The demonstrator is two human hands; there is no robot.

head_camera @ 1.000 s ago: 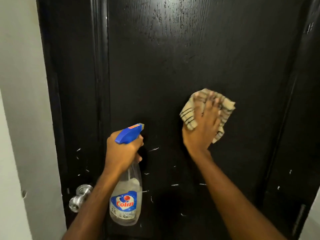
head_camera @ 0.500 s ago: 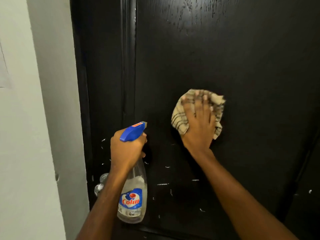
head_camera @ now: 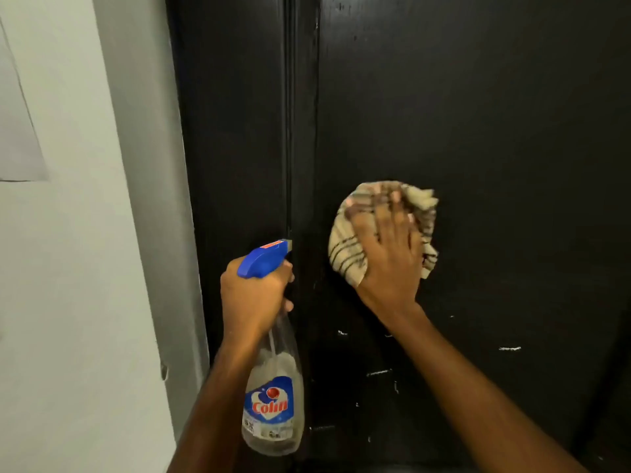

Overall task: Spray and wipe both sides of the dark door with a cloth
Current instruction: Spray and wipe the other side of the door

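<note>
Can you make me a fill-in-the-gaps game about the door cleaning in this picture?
The left hand grips a spray bottle whose top is ____.
Its label reads ____.
The right hand presses a striped cloth against the door, to the ____ of the bottle.
Missing words: blue; Colin; right.

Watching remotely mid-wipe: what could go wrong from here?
The cloth is bunched under the right hand, so it may skip patches of the door. Below the cloth lie white flecks that could be missed. The spray bottle, gripped by the left hand, has its nozzle close to the door and might knock it.
</note>
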